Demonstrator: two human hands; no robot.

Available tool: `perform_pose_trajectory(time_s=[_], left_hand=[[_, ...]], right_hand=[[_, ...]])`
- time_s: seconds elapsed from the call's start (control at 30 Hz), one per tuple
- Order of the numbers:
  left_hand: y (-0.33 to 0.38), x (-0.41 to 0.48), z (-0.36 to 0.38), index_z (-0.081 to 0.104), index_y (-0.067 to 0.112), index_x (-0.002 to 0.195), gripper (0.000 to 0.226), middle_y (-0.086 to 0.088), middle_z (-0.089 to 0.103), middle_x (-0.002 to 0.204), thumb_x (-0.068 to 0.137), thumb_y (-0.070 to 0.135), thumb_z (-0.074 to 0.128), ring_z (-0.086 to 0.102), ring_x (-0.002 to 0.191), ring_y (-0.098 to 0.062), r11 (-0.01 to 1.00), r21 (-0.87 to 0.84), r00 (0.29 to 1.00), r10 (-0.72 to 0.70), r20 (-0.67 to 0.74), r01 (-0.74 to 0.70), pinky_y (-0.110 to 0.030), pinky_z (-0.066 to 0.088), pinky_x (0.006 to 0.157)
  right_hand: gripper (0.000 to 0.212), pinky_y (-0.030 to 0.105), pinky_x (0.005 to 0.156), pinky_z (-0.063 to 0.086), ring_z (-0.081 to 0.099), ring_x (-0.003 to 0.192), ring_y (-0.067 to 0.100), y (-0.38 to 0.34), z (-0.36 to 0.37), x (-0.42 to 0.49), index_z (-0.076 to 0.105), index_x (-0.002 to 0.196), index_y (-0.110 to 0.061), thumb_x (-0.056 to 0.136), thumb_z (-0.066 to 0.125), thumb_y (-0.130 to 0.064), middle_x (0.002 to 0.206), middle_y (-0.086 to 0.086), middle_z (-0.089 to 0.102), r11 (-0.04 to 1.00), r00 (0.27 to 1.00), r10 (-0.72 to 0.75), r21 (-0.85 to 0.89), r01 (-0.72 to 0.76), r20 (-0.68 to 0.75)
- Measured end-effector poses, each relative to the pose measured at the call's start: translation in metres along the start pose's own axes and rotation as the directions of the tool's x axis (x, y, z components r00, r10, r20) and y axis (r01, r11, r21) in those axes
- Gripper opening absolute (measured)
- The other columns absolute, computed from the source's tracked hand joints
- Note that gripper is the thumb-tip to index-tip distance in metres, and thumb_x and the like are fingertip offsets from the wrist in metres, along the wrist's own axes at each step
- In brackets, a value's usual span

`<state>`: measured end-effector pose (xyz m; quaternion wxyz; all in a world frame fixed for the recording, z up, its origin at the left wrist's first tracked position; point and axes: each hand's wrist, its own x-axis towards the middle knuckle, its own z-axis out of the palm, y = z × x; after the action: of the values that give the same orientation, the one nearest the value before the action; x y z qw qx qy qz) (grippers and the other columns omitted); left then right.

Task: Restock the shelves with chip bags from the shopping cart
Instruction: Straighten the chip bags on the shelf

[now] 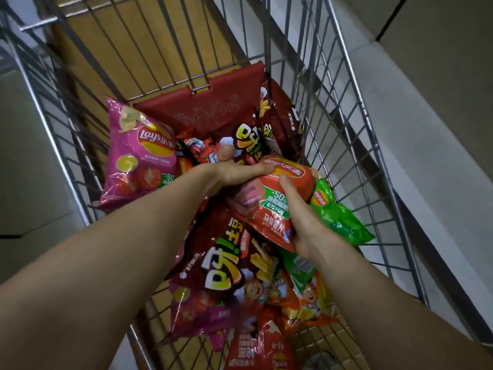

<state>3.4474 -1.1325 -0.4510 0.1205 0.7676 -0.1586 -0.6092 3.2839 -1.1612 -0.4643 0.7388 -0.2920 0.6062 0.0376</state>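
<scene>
A silver wire shopping cart (pixel 333 129) fills the view from above, with a dark red plastic seat flap (pixel 213 102) leaning against its far end. A heap of chip bags lies in the basket. Largest of them is a dark red foil bag printed with fries and a cartoon chef (pixel 232 268), lying in the near middle under both forearms. A pink Lay's bag with tomato pictures (pixel 138 156) leans on the cart's left wall, well apart from a bright green Lay's bag (pixel 336 214) against the right wall.

Between those two, raised above the heap, is an orange-red Lay's bag (pixel 277 198) (its logo reads upside down from here). The left hand (pixel 240 174) grips its far top edge with curled fingers. The right hand (pixel 301 217) clasps its near right side, thumb pressed on the front and fingers hidden behind.
</scene>
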Motion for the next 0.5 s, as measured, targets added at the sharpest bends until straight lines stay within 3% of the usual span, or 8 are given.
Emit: perform_pose_trajectory(time_s=[0.1, 0.23, 0.3, 0.33, 0.43, 0.5], left_hand=[[-0.002, -0.020, -0.003, 0.058, 0.015, 0.124, 0.084, -0.009, 0.064, 0.122, 0.067, 0.078, 0.058, 0.063, 0.105, -0.023, 0.999, 0.046, 0.998, -0.017, 0.060, 0.014, -0.031, 0.048, 0.085], [-0.006, -0.055, -0.003, 0.063, 0.019, 0.098, 0.058, -0.007, 0.071, 0.102, 0.078, 0.073, 0.050, 0.063, 0.083, -0.017, 0.991, -0.127, 0.997, -0.027, 0.075, 0.036, -0.032, 0.045, 0.072], [-0.012, -0.067, -0.003, 0.066, 0.017, 0.100, 0.070, -0.008, 0.073, 0.101, 0.065, 0.077, 0.055, 0.067, 0.088, -0.022, 0.976, -0.214, 0.997, -0.022, 0.076, 0.038, -0.039, 0.050, 0.091], [-0.015, -0.073, -0.003, 0.067, 0.015, 0.101, 0.073, -0.009, 0.075, 0.097, 0.061, 0.076, 0.056, 0.069, 0.089, -0.023, 0.968, -0.248, 0.997, -0.015, 0.070, 0.032, -0.039, 0.049, 0.096], [-0.020, -0.098, -0.001, 0.066, 0.016, 0.106, 0.068, -0.006, 0.076, 0.092, 0.061, 0.066, 0.060, 0.071, 0.086, -0.022, 0.928, -0.372, 0.997, 0.053, 0.060, -0.027, -0.034, 0.053, 0.082], [-0.021, -0.113, 0.000, 0.064, 0.016, 0.109, 0.065, -0.005, 0.076, 0.093, 0.062, 0.060, 0.065, 0.073, 0.083, -0.020, 0.903, -0.422, 0.992, 0.119, 0.050, -0.087, -0.032, 0.055, 0.078]], right_hand=[[0.072, 0.046, 0.082, 0.058, 0.074, 0.083, 0.028, -0.004, -0.006, -0.012, 0.058, 0.125, -0.014, 0.071, 0.076, -0.058, 0.095, 0.011, 0.075, 1.000, 0.999, -0.018, -0.016, 0.019, 0.046], [0.054, 0.040, 0.075, 0.059, 0.073, 0.083, 0.027, -0.011, -0.016, -0.034, 0.059, 0.120, -0.012, 0.077, 0.078, -0.038, 0.097, 0.012, 0.075, 0.998, 0.993, -0.057, -0.005, 0.058, 0.102], [0.049, 0.036, 0.067, 0.058, 0.073, 0.079, 0.026, -0.016, -0.018, -0.047, 0.057, 0.120, -0.011, 0.079, 0.078, -0.028, 0.099, 0.014, 0.074, 0.995, 0.986, -0.102, -0.006, 0.104, 0.130], [0.051, 0.036, 0.066, 0.058, 0.073, 0.079, 0.026, -0.018, -0.018, -0.054, 0.056, 0.123, -0.011, 0.079, 0.078, -0.024, 0.101, 0.014, 0.073, 0.991, 0.981, -0.126, -0.018, 0.130, 0.147], [0.065, 0.042, 0.074, 0.059, 0.072, 0.088, 0.030, -0.026, -0.018, -0.072, 0.051, 0.131, -0.013, 0.074, 0.081, -0.017, 0.108, 0.014, 0.072, 0.967, 0.952, -0.221, -0.078, 0.242, 0.213], [0.082, 0.049, 0.083, 0.057, 0.072, 0.092, 0.031, -0.033, -0.019, -0.088, 0.048, 0.134, -0.017, 0.063, 0.088, -0.024, 0.111, 0.012, 0.071, 0.943, 0.924, -0.283, -0.101, 0.317, 0.257]])
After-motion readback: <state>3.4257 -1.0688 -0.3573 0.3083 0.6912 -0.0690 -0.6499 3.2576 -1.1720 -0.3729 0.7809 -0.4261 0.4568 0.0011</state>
